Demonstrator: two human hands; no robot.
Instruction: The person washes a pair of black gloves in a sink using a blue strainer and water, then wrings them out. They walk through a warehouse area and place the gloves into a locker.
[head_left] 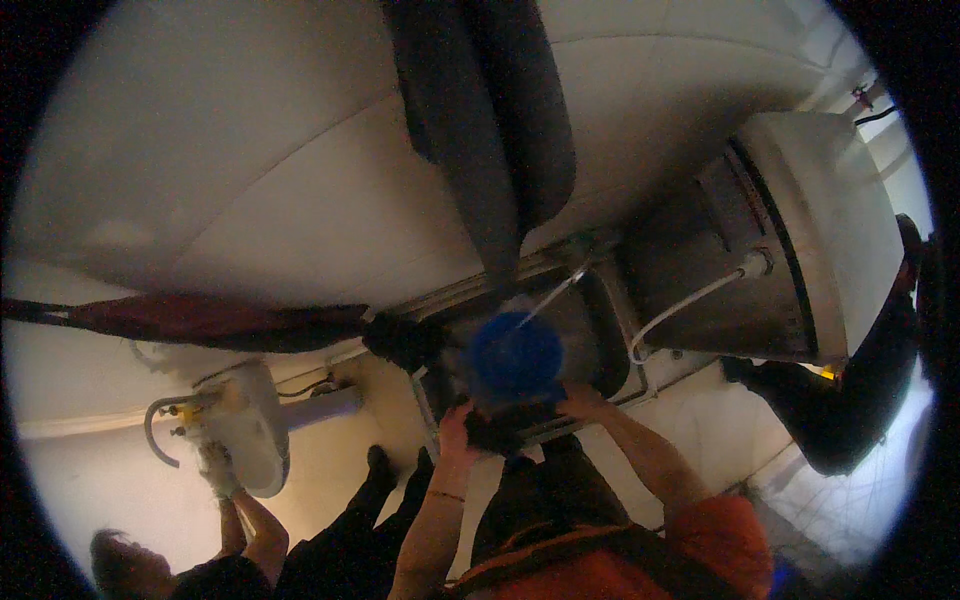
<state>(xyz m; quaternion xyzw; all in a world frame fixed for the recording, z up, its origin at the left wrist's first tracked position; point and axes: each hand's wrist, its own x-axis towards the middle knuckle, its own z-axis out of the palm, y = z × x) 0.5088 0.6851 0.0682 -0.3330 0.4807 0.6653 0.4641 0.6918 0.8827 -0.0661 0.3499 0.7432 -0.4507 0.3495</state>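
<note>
In a metal sink [612,300] in front of me sits a round blue tub [515,357], with a thin pale spout or water stream [555,297] slanting down to it. A dark, crumpled cloth [495,432] lies between the tub and the sink's near edge. My left hand [457,428] closes on the cloth's left end. On its other side my right hand [580,402] has its fingers curled at the cloth's right end, close to the tub. Dim light blurs the fingertips, and the tub's contents are unclear.
Another dark bundle [403,340] rests on the sink's left rim. Long grey cloths [480,130] hang beyond the sink. At left a person [250,540] works at a white washbasin [255,430]. A large metal appliance [730,250] with a hose stands right; beside it shows a dark-clothed leg [830,420].
</note>
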